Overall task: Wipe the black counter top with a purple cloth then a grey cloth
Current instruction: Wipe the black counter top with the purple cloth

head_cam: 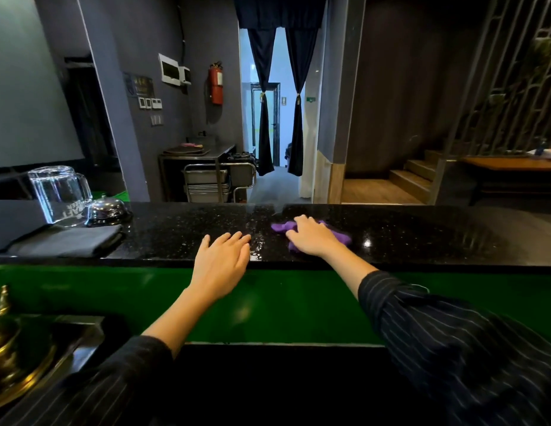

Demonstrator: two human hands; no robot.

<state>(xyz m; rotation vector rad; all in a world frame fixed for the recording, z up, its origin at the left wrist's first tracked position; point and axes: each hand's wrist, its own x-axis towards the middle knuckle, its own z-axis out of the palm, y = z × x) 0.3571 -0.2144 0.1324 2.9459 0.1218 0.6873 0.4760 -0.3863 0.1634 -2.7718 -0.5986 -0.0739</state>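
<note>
The black speckled counter top (406, 238) runs across the middle of the view. A crumpled purple cloth (340, 236) lies on it right of centre, and my right hand (311, 236) presses flat on the cloth with fingers spread. My left hand (221, 261) rests open at the counter's near edge, just left of the cloth, holding nothing. A wet streak shines between the two hands. A folded grey cloth (68, 241) lies on the counter at the far left.
An upside-down glass mug (60, 193) and a small metal call bell (106, 209) stand behind the grey cloth. A green panel (283, 302) drops below the counter edge. A brass vessel (9, 348) sits at the lower left.
</note>
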